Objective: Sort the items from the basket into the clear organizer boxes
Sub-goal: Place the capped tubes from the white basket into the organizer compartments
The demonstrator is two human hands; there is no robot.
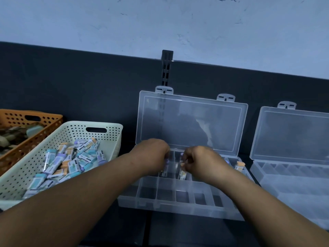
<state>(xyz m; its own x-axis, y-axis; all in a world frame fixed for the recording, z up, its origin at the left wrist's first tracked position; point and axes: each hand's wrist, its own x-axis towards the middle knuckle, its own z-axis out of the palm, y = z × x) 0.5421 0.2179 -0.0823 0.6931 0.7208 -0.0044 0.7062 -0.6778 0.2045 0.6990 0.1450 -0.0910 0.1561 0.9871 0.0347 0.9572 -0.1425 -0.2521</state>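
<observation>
Head view: both hands are over the open clear organizer box (178, 207), reaching into its far row of compartments. The left hand (153, 152) is knuckles-up with its fingers curled down, pinching the top of a purple-capped tube (164, 171) that stands upright in a compartment directly under the grip. The right hand (201, 158), just beside the left but apart from it, has its thumb and fingers curled and pinches a second purple-capped tube (182, 173), also upright, in a compartment just right of the first. The fingertips are partly hidden and blurred. Right of the right hand's grip, in the same far row, stands an orange-capped tube (240, 165). The compartments nearer the person than both grips look bare. Beyond the grips, the box lid (192, 122) stands open against a dark back panel (80, 86). Left of the left hand's grip is a cream perforated basket (110, 138) holding a loose pile of labelled tubes (71, 163) with teal, purple and orange caps. Farther left is an orange basket (44, 118); its contents are unclear. Well right of the right hand's grip is a second clear organizer box (293, 186) with its lid up.
</observation>
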